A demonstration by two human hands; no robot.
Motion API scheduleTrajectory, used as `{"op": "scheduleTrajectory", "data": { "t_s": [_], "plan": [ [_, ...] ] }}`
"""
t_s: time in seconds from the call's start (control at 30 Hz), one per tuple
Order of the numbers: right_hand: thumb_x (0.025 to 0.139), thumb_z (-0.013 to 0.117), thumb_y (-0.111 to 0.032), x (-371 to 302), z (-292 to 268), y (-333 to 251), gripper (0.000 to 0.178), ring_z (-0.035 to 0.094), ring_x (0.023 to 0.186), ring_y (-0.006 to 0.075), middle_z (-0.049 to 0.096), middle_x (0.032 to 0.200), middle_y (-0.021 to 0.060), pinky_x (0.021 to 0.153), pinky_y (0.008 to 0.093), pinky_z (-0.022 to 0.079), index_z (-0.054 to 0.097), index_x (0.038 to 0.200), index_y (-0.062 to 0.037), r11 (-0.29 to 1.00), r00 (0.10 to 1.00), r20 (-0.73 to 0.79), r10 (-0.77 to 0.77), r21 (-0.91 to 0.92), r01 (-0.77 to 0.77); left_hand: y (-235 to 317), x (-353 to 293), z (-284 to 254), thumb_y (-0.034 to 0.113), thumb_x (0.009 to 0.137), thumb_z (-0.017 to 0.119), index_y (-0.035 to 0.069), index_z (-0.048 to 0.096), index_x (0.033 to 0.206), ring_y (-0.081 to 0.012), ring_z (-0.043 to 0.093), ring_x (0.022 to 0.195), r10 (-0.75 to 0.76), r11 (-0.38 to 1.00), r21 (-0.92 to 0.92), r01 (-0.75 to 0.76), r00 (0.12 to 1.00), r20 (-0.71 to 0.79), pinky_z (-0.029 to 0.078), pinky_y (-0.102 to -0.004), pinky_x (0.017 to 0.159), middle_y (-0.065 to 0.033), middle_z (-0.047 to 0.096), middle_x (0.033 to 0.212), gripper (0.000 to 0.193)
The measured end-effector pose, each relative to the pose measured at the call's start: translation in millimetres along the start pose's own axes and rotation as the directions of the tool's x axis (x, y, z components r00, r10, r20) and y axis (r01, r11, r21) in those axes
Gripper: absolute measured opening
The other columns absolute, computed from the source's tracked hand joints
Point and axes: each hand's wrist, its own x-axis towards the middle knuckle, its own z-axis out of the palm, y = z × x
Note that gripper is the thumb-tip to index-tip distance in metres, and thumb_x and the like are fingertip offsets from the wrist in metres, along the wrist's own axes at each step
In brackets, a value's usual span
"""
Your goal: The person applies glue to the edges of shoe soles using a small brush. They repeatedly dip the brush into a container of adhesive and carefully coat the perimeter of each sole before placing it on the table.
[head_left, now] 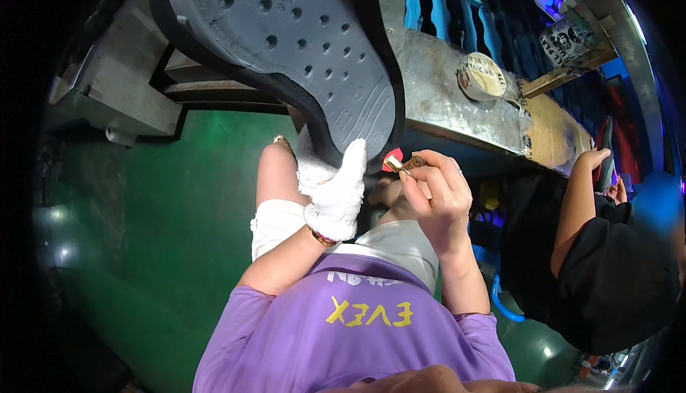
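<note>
A large grey shoe sole (314, 43) with rows of small dimples and a thick black rim fills the upper middle of the view. My left hand (334, 196), in a white knitted glove, grips its lower end, the thumb lying along the grey face. The glove's other fingers go partly behind the rim. Beside that end, my bare right hand (439, 189) pinches a small brass-coloured metal tool (406, 165) between thumb and fingers; its exact kind is not clear. A small red piece (391, 158) shows between the tool and the black rim.
A metal bench (439, 100) runs along the upper right, bearing a round tub (482, 77) of pale stuff. Blue strap-like pieces (436, 3) hang behind it. A person in black (600, 250) works close at my right. At the left stands a grey metal machine frame (121, 71).
</note>
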Motion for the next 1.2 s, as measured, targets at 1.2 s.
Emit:
{"op": "scheduleTrajectory", "data": {
  "t_s": [1.2],
  "plan": [
    [0.07, 0.078, 0.001, 7, -3, 8, 0.018, 0.066, 0.079, 0.0282, 0.068, 0.096, 0.0135, 0.068, 0.0342, 0.054, 0.064, 0.08, -0.0006, 0.999, 0.993, 0.121, 0.006, 0.043, -0.012, 16, -2, -5, 0.006, 0.096, 0.063, 0.001, 0.052, 0.133, -0.0161, 0.065, 0.101, -0.095, 0.995, 0.021, 0.093, 0.989, 0.113, 0.054, -0.028, 0.086, -0.0088, 0.064, 0.12, 0.039]
  ]
}}
